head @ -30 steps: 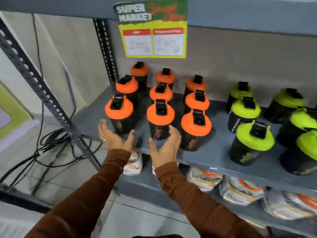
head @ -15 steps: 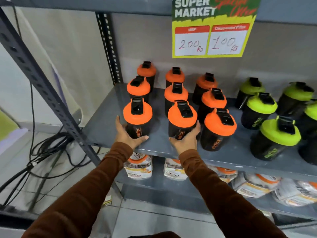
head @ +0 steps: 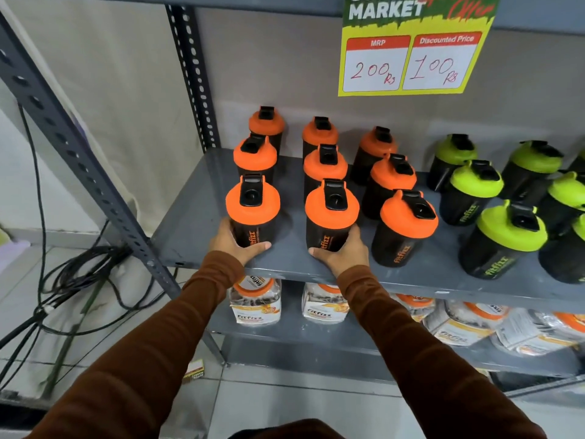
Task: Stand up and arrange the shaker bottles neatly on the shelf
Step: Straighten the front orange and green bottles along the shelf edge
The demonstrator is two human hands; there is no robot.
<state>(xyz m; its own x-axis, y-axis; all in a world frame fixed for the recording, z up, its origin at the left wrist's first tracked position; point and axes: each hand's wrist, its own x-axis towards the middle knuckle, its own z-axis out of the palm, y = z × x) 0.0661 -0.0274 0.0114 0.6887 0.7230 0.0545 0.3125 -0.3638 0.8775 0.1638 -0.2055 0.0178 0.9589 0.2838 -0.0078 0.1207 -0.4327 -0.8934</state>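
Observation:
Several black shaker bottles with orange lids stand upright in three rows on the grey shelf (head: 196, 229). My left hand (head: 235, 245) wraps the base of the front-left orange-lid bottle (head: 252, 210). My right hand (head: 343, 251) grips the base of the front-middle orange-lid bottle (head: 330, 217). The front-right orange-lid bottle (head: 405, 229) stands just right of my right hand, untouched. To the right, several green-lid shaker bottles (head: 503, 239) stand upright in a looser group.
A price sign (head: 411, 49) hangs from the shelf above. The perforated metal upright (head: 79, 147) slants at the left, with black cables (head: 72, 280) on the floor behind it. The lower shelf holds jars (head: 254, 299) and pouches (head: 474, 327).
My hands went from open in front of the shelf to closed around the two front orange-lid bottles. The view has shifted left and closer.

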